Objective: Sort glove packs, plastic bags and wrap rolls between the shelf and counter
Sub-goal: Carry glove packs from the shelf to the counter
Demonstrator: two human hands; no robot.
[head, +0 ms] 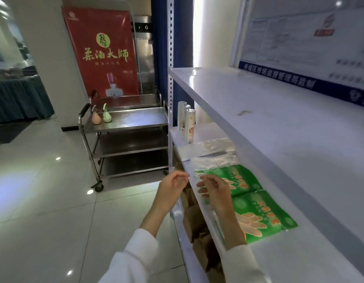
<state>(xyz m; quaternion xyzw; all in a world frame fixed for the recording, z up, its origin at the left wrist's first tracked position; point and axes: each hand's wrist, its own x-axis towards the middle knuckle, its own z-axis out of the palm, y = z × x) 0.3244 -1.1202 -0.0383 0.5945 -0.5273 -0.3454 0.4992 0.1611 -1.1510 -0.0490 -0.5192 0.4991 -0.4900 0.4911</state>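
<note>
Both hands raised at the shelf (283,111) edge, fingers loosely curled; left hand (173,185) and right hand (215,187) seem to pinch a thin clear film between them, grip hard to tell. Just right of the right hand: two green glove packs (256,203) flat on the middle shelf. Beyond the hands: clear plastic bags (209,148), then upright wrap rolls (187,121). Left of the hands: steel trolley (128,127). Below the hands: brown paper bags (199,235).
</note>
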